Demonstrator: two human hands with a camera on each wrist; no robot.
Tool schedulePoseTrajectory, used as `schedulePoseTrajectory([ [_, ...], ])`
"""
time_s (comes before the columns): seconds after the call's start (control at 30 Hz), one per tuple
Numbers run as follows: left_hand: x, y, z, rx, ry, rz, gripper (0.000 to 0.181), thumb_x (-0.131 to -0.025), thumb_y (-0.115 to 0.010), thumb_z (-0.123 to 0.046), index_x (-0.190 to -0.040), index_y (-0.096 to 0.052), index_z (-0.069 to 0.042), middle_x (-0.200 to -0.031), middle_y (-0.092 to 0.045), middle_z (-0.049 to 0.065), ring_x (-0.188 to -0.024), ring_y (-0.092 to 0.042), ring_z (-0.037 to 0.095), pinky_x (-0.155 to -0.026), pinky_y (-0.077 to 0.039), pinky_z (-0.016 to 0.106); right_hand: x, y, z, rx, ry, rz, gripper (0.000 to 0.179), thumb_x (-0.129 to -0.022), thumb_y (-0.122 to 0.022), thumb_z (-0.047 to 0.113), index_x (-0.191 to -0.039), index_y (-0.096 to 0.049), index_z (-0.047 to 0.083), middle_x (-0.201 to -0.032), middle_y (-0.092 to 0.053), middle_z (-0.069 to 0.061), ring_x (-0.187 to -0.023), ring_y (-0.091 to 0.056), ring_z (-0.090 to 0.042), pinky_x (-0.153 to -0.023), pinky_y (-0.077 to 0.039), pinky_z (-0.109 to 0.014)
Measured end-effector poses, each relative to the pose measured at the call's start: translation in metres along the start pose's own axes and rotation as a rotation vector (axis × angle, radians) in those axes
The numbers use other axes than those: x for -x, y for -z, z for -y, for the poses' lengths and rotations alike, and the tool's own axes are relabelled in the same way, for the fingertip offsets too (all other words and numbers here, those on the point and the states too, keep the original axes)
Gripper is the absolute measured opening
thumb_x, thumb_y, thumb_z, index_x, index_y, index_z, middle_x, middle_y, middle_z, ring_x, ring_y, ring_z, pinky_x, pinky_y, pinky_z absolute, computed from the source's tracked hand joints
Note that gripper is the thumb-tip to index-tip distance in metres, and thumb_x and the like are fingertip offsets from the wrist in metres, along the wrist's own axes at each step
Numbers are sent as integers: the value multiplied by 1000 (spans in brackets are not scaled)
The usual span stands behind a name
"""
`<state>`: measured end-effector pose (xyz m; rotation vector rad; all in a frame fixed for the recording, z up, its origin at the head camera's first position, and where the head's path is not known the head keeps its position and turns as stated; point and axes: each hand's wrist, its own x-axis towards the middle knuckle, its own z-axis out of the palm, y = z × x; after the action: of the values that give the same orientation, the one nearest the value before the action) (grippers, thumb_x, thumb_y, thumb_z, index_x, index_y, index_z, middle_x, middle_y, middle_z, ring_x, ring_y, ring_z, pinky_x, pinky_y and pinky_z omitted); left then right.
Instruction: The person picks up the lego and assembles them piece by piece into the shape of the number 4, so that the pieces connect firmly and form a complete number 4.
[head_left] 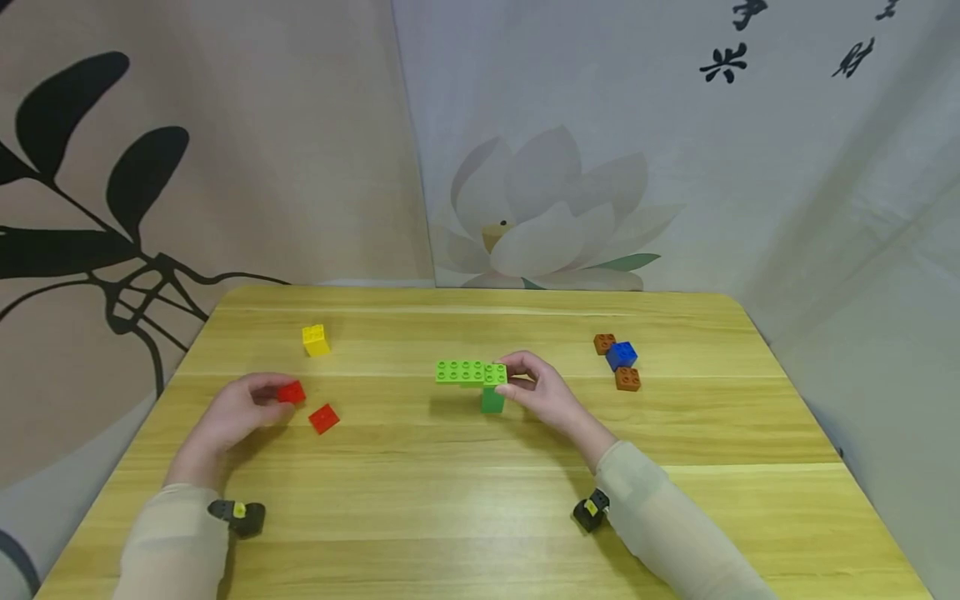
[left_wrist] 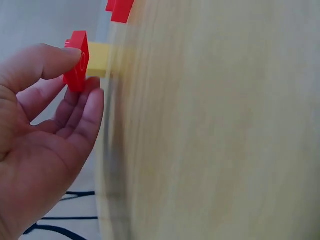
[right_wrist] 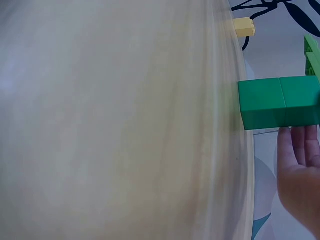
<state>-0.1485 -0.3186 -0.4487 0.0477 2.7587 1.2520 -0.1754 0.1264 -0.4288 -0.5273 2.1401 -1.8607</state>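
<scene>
My left hand pinches a flat red brick between thumb and fingers, held up off the table in the left wrist view. Just to its right a second red brick lies on the wood. In the middle stands a build: dark green bricks stacked as a column, topped by light green studded plates that jut out to the left. My right hand grips this build at its upper right end, thumb in front and fingers behind. The fingertips at the back are partly hidden.
A yellow brick sits at the back left of the wooden table. On the right, a blue brick lies between two brown bricks, one of them the nearer brown brick. Printed cloth hangs behind the table.
</scene>
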Motion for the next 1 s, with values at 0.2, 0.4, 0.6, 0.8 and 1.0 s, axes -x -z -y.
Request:
schedulePoseTrajectory([
  [0.2, 0, -2, -12, -15, -66, 4, 41, -82, -67, -7, -122, -56, -1, -117, -56, 18, -96, -54, 27, -73, -48, 20, 0, 0, 0, 4, 9, 4, 34, -86, -63, 2, -117, -51, -6, -113, -53, -23, -110, -49, -37, -90, -47, -28],
  [0.4, -2, -10, -28, 42, -137, -15, 40, -82, -69, -9, -120, -58, -1, -115, -56, 18, -92, -57, 21, -72, -49, 18, 0, 0, 1, 14, 12, 4, 34, -86, -63, 2, -117, -51, -6, -113, -53, -23, -110, -50, -37, -90, -46, -28],
  [0.6, -8, -23, -46, 101, -187, 8, 39, -82, -70, -8, -119, -59, -2, -113, -54, 16, -92, -59, 21, -75, -49, 17, 0, 0, 1, 19, 5, 3, 34, -87, -63, 3, -118, -51, -5, -114, -53, -22, -110, -49, -37, -90, -46, -28],
  [0.8, -14, -40, -63, 149, -225, 23, 38, -81, -70, -7, -118, -61, -4, -114, -55, 13, -94, -58, 26, -76, -49, 17, 0, 0, 0, 11, -1, -1, 34, -87, -63, 3, -117, -51, -5, -114, -52, -22, -111, -49, -37, -90, -46, -28],
  [1.0, -20, -60, -74, 240, -280, 47, 38, -80, -71, -5, -117, -62, -4, -112, -57, 11, -93, -59, 24, -78, -50, 21, 1, 0, 0, 16, -5, -7, 34, -86, -64, 4, -118, -51, -5, -114, -53, -22, -111, -49, -37, -90, -46, -27],
])
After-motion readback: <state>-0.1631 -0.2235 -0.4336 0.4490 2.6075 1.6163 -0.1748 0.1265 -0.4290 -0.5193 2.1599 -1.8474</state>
